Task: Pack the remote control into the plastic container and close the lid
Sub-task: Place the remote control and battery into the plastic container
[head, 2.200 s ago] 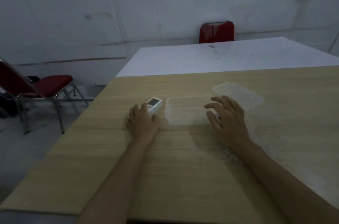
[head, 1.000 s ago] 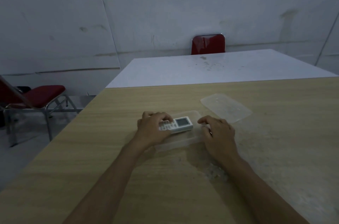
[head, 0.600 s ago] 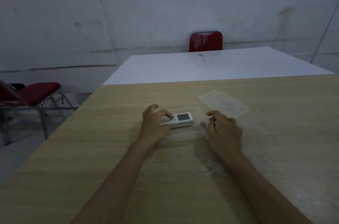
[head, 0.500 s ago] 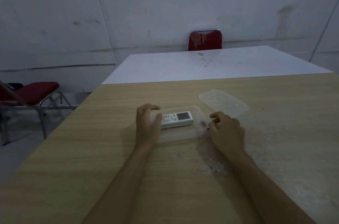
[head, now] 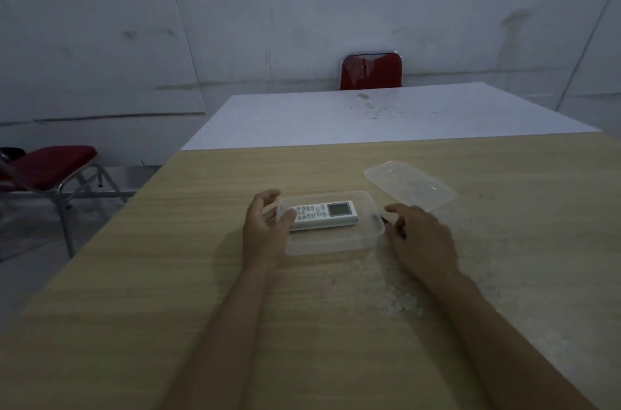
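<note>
A white remote control (head: 324, 214) with a small screen lies flat inside the clear plastic container (head: 336, 246), buttons toward the left. The container sits uncovered on the wooden table (head: 188, 292). Its clear lid (head: 410, 184) lies apart on the table, behind and to the right. My left hand (head: 265, 231) cups the container's left end, fingers spread and curved, thumb by the remote's end. My right hand (head: 420, 235) rests palm down just beside the container's right wall, fingers loosely apart, holding nothing.
A white table (head: 336, 120) adjoins the wooden one at the far edge, with a red chair (head: 371, 71) behind it. Another red chair (head: 50, 164) stands on the floor to the left. The table's left edge runs diagonally near my left arm.
My left hand carried the remote from the table into the container and let it go. My right hand slid off the container's right rim to rest beside it.
</note>
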